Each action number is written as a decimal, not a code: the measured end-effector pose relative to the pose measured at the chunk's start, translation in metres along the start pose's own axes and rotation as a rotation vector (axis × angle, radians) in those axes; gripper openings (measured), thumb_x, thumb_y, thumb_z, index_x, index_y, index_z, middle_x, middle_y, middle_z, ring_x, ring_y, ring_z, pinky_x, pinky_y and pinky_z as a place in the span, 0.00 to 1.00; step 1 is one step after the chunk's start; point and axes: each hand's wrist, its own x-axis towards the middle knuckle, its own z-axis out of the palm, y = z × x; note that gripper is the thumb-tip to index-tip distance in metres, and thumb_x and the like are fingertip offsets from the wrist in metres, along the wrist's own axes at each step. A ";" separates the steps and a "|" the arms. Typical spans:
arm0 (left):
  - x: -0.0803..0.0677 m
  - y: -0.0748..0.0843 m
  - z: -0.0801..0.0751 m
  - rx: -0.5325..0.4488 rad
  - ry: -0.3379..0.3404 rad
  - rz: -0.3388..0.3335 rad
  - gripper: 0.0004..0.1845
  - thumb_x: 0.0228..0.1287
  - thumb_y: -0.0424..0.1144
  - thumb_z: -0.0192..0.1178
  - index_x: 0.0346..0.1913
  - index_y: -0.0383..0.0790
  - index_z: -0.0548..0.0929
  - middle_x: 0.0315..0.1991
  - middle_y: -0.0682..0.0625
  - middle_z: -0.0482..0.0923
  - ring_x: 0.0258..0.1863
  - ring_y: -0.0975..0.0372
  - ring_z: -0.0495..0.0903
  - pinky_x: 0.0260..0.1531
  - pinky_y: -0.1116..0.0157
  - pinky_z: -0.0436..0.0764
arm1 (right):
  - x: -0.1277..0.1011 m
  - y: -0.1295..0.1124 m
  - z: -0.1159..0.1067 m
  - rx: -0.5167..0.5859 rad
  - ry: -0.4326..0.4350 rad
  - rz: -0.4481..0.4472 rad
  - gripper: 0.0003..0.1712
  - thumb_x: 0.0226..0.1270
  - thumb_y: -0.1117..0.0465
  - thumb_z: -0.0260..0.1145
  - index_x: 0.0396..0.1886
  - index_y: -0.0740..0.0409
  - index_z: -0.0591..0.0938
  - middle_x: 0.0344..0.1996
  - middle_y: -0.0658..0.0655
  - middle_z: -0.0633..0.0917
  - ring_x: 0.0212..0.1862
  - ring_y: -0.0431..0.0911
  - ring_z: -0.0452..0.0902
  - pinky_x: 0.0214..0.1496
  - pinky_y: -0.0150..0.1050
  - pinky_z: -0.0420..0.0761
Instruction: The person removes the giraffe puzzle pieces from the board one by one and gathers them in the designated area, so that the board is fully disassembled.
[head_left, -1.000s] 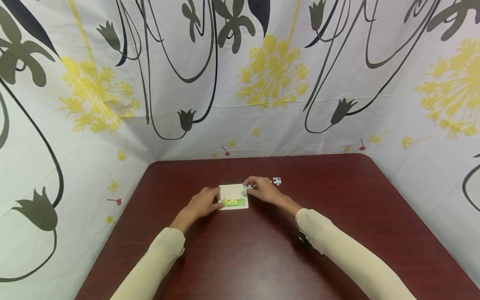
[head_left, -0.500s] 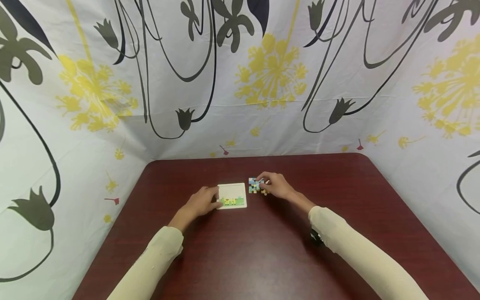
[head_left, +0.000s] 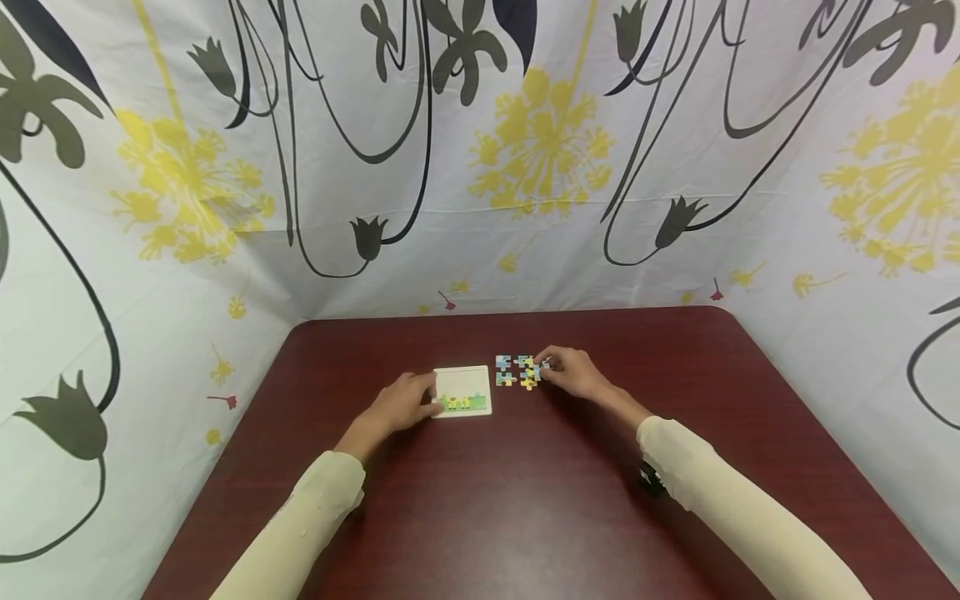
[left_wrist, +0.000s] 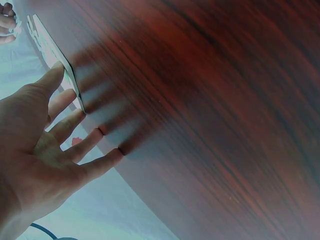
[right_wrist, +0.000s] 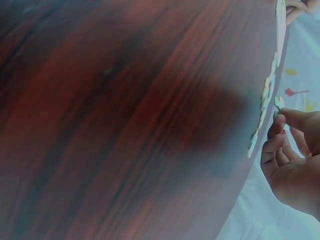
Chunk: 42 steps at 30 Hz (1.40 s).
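On dark table (head_left: pixel 525 500), left hand (head_left: pixel 401 402) flat, fingers straight against puzzle tray (head_left: pixel 465 383), right hand (head_left: pixel 573 372) pinching puzzle piece (head_left: pixel 545 365).

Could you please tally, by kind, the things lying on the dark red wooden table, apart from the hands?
White rectangular puzzle tray with a green strip, touched by the left hand: 1
Loose coloured jigsaw pieces plainly separate, beside the right hand: 4; more may hide under its fingers
Total: 5

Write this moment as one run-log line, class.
left hand: steadies puzzle tray | right hand: pinches a puzzle piece | loose pieces: beside tray on table
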 end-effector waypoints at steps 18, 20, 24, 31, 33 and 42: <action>0.000 0.002 0.001 0.029 -0.022 -0.022 0.15 0.60 0.54 0.64 0.41 0.49 0.76 0.37 0.56 0.76 0.53 0.55 0.71 0.38 0.53 0.73 | -0.012 0.015 -0.002 -0.090 -0.019 0.051 0.11 0.66 0.63 0.65 0.48 0.57 0.82 0.44 0.58 0.83 0.45 0.52 0.79 0.45 0.49 0.78; 0.000 0.002 0.000 0.029 -0.033 -0.026 0.16 0.59 0.55 0.64 0.41 0.50 0.76 0.37 0.57 0.75 0.53 0.56 0.70 0.39 0.54 0.73 | -0.013 0.015 -0.002 -0.093 -0.018 0.043 0.11 0.66 0.63 0.65 0.47 0.58 0.82 0.43 0.59 0.82 0.45 0.52 0.78 0.45 0.50 0.77; 0.001 0.001 -0.001 0.028 -0.054 -0.033 0.18 0.58 0.57 0.65 0.43 0.51 0.76 0.37 0.57 0.74 0.52 0.57 0.70 0.39 0.54 0.73 | -0.013 0.017 -0.001 -0.091 -0.028 0.040 0.11 0.66 0.64 0.65 0.47 0.58 0.83 0.42 0.59 0.81 0.44 0.51 0.77 0.46 0.49 0.77; 0.000 -0.001 -0.003 0.006 -0.079 -0.025 0.20 0.56 0.57 0.66 0.46 0.52 0.77 0.40 0.58 0.75 0.58 0.56 0.68 0.45 0.48 0.72 | -0.011 0.018 0.000 -0.096 -0.016 0.047 0.10 0.66 0.63 0.65 0.47 0.56 0.83 0.41 0.56 0.80 0.44 0.49 0.76 0.46 0.48 0.76; 0.000 -0.001 -0.003 0.004 -0.084 -0.025 0.20 0.55 0.57 0.67 0.46 0.53 0.77 0.40 0.58 0.75 0.59 0.56 0.68 0.46 0.48 0.71 | -0.010 0.016 0.001 -0.091 -0.007 0.036 0.11 0.66 0.62 0.66 0.47 0.56 0.83 0.41 0.56 0.80 0.43 0.49 0.77 0.45 0.47 0.77; 0.002 -0.003 -0.001 -0.004 -0.085 -0.032 0.21 0.55 0.57 0.67 0.47 0.53 0.77 0.42 0.58 0.74 0.59 0.56 0.68 0.47 0.48 0.71 | 0.003 -0.004 0.013 -0.068 0.002 -0.050 0.11 0.65 0.62 0.66 0.46 0.59 0.83 0.40 0.56 0.83 0.42 0.49 0.79 0.43 0.45 0.78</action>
